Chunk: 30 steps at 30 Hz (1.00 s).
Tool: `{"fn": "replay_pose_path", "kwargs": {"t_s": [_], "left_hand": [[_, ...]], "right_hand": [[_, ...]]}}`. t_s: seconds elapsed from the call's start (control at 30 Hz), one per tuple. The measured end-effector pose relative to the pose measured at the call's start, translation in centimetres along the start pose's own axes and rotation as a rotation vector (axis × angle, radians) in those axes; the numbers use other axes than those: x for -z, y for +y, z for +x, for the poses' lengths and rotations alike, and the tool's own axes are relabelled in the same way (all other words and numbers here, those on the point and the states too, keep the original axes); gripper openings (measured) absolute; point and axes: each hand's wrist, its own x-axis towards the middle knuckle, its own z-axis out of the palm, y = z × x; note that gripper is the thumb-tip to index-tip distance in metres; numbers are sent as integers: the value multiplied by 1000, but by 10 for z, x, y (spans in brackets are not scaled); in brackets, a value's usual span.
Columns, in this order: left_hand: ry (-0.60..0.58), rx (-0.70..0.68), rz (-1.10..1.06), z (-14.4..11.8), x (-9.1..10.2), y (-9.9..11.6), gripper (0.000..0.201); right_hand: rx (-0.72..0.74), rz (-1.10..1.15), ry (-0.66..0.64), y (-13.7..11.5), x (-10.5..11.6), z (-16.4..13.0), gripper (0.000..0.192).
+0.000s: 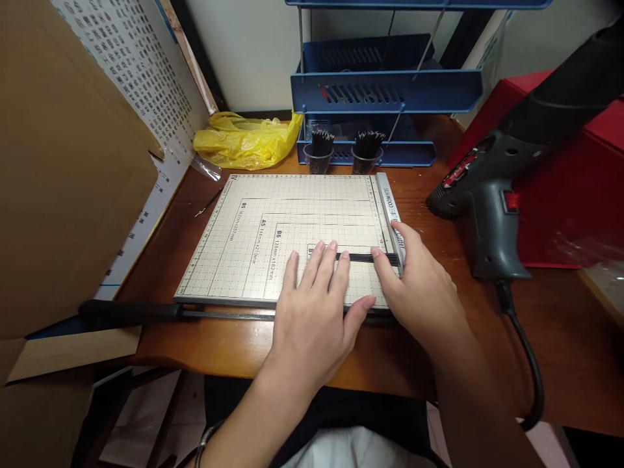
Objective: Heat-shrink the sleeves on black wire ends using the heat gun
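Observation:
A paper cutter with a cream gridded board lies on the wooden table, its black-handled blade arm along the near edge. Several thin black strands, perhaps wires or tubing, lie side by side on the board, reaching toward the metal guide at the right. My left hand rests flat with fingers spread, its fingertips at the left end of the strands. My right hand is at the guide, thumb on the strands' right end and the other fingers over the guide's outer side, partly hidden.
Behind the cutter stand two clear cups of black strands before a blue tiered tray. A yellow plastic bag lies back left, a cardboard box at left. A heat gun and red box stand right.

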Motion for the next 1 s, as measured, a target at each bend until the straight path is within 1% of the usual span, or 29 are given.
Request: {"fn": "replay_pose_path", "kwargs": {"t_s": [0.13,0.4,0.57,0.7,0.9,1.0], "left_hand": [[23,-33,25,-1,-3,0,58],[25,-66,19,4,-5,4,61],[-1,-114,-22,9,-6,9,58],[-13,-113,-42,13,-4,10,57],[12,-66,-85,10,3,1,48],[10,-74,-85,8,4,0,46]], "right_hand": [[-6,6,8,1,-1,0,56],[-27,12,-16,-1,0,2,56],[-32,25,-25,-1,2,2,58],[-29,37,-26,-1,1,2,58],[-29,44,-18,0,1,2,57],[-25,51,-15,0,1,2,56]]}}
